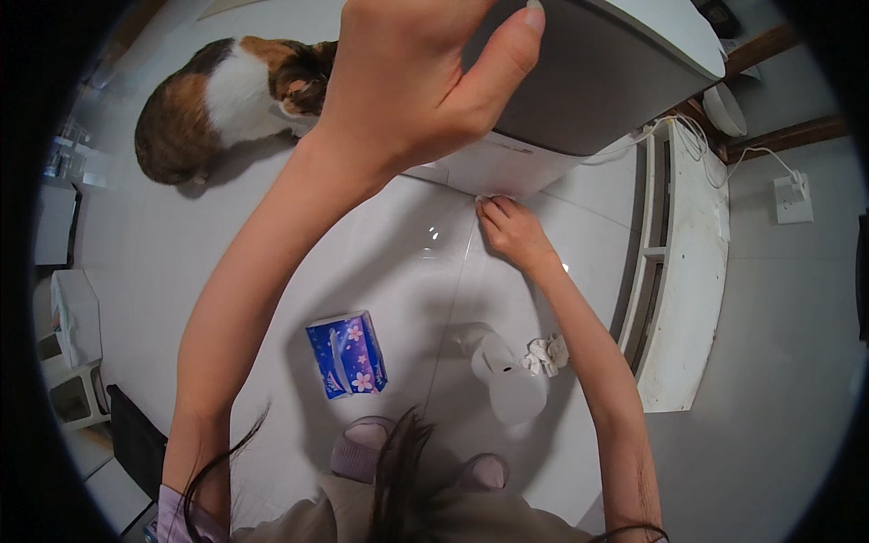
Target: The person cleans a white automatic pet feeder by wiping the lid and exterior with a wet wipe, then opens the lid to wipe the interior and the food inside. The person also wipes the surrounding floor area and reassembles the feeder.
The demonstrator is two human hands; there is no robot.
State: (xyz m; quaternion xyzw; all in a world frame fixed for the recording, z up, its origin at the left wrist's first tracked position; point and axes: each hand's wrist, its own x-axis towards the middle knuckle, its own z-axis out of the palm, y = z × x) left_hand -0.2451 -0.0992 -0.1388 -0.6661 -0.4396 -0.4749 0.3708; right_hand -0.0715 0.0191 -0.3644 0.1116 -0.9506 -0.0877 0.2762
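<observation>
A tall appliance or cabinet with a dark grey front panel [577,75] and a white lower part stands on the tiled floor. My left hand [421,81] reaches up over its left side; the fingertips are partly cut off by the picture's top edge, and whether it grips anything is hidden. Low down, my right hand [509,227] presses a small white piece, seemingly tissue, against the base where it meets the floor. A blue tissue pack with pink flowers [349,354] lies on the floor. Crumpled tissues [548,354] lie beside a white plastic object [512,387] near my right forearm.
A calico cat [224,102] is on the floor at the upper left. To the right is a worn white low frame [686,285], with white cables running towards a wall socket [793,199]. Slippered feet [363,444] are at the bottom. A black object [136,434] stands at lower left.
</observation>
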